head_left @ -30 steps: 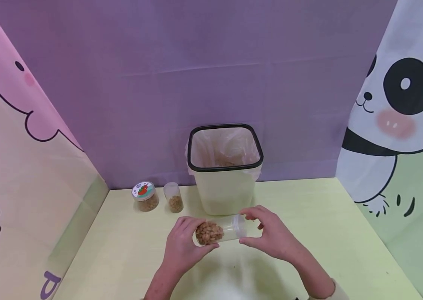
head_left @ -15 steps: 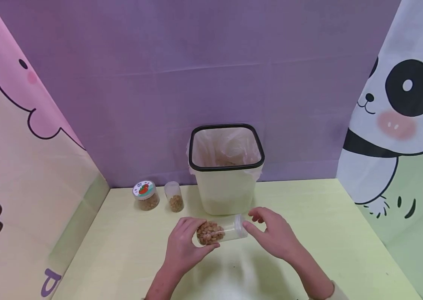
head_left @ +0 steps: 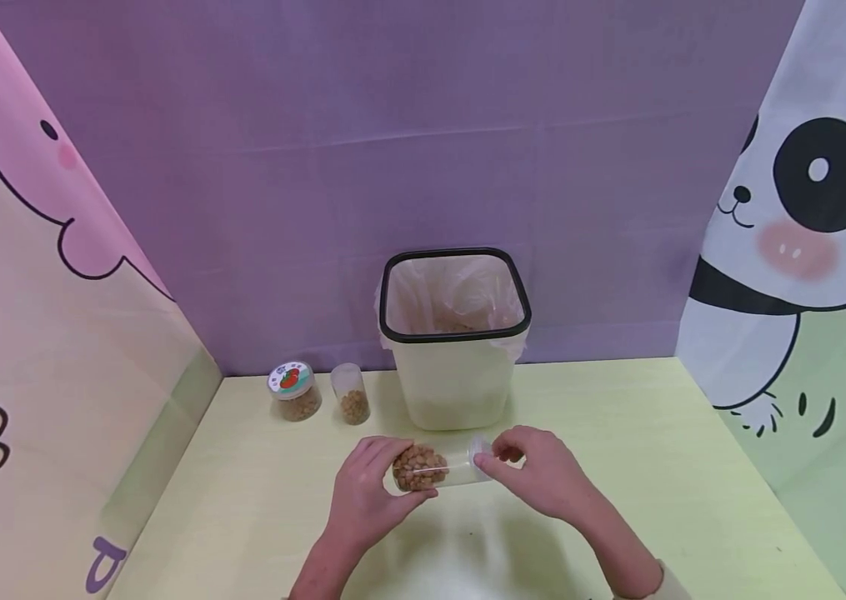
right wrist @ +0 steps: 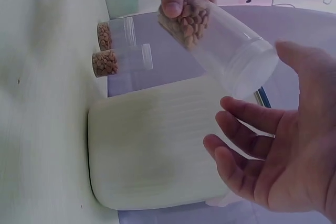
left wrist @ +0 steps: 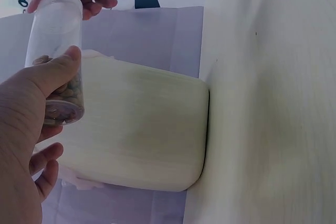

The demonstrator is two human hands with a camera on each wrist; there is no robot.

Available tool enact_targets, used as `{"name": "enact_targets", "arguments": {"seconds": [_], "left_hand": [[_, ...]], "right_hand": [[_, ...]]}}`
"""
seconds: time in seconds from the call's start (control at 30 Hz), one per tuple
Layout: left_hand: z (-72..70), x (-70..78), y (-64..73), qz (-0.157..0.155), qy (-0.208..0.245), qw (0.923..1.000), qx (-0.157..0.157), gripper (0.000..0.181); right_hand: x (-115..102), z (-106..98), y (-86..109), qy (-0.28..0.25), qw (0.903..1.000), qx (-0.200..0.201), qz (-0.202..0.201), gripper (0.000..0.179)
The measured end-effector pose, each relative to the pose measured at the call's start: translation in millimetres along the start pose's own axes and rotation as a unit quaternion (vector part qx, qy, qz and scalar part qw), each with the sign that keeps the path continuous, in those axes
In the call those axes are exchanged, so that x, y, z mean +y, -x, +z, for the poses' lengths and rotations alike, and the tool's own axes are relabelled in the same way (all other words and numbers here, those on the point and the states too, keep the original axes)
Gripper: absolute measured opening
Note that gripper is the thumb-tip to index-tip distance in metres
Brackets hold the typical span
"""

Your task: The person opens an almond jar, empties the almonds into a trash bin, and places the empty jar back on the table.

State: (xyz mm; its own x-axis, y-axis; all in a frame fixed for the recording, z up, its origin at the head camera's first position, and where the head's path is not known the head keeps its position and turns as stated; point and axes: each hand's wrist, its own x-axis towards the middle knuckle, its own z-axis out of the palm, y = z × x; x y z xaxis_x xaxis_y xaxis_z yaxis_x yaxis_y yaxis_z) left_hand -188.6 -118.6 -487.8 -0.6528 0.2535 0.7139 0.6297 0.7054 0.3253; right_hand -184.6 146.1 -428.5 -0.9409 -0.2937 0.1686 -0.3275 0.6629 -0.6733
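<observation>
My left hand (head_left: 370,483) grips a clear plastic jar (head_left: 460,472), fingers and thumb round its bottom end. Brown pellets (head_left: 420,468) have gathered at that end, and the jar lies on its side above the table with its lidded end to the right. At that end my right hand (head_left: 546,473) holds the translucent lid (right wrist: 256,72). Its thumb (right wrist: 289,52) is at one edge of the lid and its fingers (right wrist: 244,109) are at the opposite edge. The lid is on the jar.
Behind the hands a pale bin (head_left: 458,387) with a black rim and a plastic liner stands against the purple backdrop (head_left: 423,183). To its left are a slim jar (head_left: 350,395) and a wider jar with a printed lid (head_left: 293,392), both containing brown pieces.
My right hand had its fingers spread round the lid, then loosened off to the right, and is now back at the lid. My left hand has kept the jar in nearly the same place.
</observation>
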Motion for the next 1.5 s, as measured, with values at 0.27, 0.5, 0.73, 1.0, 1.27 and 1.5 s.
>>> {"name": "enact_targets", "arguments": {"seconds": [0.27,0.5,0.73,1.0,1.27,1.5], "left_hand": [[2.7,-0.1,3.9,-0.007,0.009,0.9999,-0.002,0.066],[4.7,1.9,8.0,-0.019,0.025,0.9995,-0.004,0.065],[5.4,2.0,12.4,-0.04,0.026,0.9988,-0.012,0.064],[3.9,0.1,20.5,-0.041,0.025,0.9988,-0.003,0.065],[6.1,-2.7,27.0,-0.034,0.032,0.9989,-0.005,0.065],[6.7,-3.1,11.8,-0.019,0.022,0.9995,-0.01,0.064]], "right_hand": [[11.3,-4.9,3.8,-0.055,0.9952,-0.018,-0.079,0.04],[15.0,-6.6,5.6,-0.087,0.9869,-0.035,-0.131,0.052],[16.7,-4.7,5.2,-0.107,0.9806,-0.047,-0.158,0.066],[12.5,3.0,7.1,-0.044,0.9962,-0.001,-0.075,0.044],[9.8,14.0,6.3,0.068,0.997,-0.017,-0.035,0.035],[13.0,7.2,-0.9,0.018,0.9975,-0.025,-0.064,0.028]]}}
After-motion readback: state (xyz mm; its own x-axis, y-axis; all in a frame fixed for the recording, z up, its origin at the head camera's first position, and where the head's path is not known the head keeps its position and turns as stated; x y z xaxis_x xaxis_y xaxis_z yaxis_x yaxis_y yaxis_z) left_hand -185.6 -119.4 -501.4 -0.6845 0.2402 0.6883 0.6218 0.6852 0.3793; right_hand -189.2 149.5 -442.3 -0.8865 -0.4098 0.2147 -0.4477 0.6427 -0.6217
